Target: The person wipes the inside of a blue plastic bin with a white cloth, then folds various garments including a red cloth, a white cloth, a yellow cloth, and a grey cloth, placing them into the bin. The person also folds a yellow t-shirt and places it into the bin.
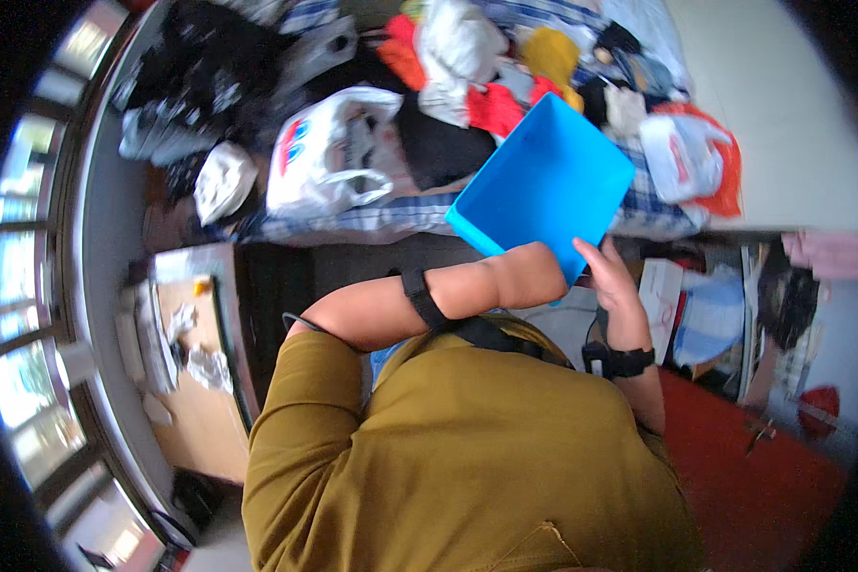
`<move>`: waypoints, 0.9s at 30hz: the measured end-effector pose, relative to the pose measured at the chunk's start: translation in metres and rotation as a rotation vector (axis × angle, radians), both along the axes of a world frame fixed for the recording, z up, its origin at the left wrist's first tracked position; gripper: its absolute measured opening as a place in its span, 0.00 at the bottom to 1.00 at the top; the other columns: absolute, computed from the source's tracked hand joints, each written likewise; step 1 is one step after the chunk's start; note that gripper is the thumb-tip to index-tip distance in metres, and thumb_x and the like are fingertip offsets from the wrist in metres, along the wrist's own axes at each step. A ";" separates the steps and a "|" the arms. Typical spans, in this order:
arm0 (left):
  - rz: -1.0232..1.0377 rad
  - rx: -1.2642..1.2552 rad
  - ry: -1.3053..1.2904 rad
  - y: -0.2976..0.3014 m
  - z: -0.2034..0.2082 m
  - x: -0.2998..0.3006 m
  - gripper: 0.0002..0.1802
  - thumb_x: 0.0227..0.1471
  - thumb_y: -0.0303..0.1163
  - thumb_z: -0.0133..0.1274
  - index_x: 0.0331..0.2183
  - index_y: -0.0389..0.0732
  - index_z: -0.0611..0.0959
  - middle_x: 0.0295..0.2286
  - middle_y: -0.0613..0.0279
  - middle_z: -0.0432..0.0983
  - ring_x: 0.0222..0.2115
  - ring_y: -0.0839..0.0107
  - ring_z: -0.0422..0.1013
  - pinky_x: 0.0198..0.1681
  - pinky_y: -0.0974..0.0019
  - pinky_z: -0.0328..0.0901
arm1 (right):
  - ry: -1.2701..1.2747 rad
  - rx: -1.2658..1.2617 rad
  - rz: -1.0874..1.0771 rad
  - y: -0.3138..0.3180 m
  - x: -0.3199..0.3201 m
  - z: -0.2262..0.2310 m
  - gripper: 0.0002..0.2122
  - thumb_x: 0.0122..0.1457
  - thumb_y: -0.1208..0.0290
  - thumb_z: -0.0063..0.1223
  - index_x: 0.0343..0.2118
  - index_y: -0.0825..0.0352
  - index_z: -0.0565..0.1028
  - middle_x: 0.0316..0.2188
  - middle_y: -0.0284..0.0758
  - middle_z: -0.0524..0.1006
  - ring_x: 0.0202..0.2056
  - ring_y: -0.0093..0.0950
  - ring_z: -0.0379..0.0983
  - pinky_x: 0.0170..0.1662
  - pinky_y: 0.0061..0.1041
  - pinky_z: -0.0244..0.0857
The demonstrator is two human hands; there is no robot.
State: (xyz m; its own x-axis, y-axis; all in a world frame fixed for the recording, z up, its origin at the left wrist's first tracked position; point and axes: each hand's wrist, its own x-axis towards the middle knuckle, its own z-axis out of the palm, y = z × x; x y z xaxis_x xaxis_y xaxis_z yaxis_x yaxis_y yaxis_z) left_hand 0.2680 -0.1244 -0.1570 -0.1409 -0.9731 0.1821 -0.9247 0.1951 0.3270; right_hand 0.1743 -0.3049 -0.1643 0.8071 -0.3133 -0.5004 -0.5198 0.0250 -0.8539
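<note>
A bright blue rectangular plastic bin (555,176) is tilted in front of me, its open side facing up toward me and its inside bare. My left hand (534,274) is bent at the wrist against the near edge of the bin, closed on it, with its fingers mostly hidden from sight. At the bin's near right corner, my right hand (610,275) grips the wall, thumb along the rim. Black straps circle both of my wrists or forearms.
Beyond the bin, a bed with a blue checked sheet (372,221) bears heaped clothes (462,48), a white plastic bag (329,153), black bags (195,76) and a white-and-orange bag (691,162). A wooden desk (200,419) stands left; a red surface (734,458) lies right.
</note>
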 end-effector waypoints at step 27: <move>0.441 0.754 0.252 -0.175 -0.131 0.055 0.22 0.43 0.46 0.54 0.35 0.39 0.78 0.33 0.51 0.76 0.36 0.52 0.71 0.38 0.55 0.66 | 0.112 -0.121 -0.738 -0.286 -0.209 -0.066 0.21 0.47 0.71 0.45 0.47 0.69 0.66 0.36 0.37 0.72 0.31 0.28 0.70 0.33 0.27 0.66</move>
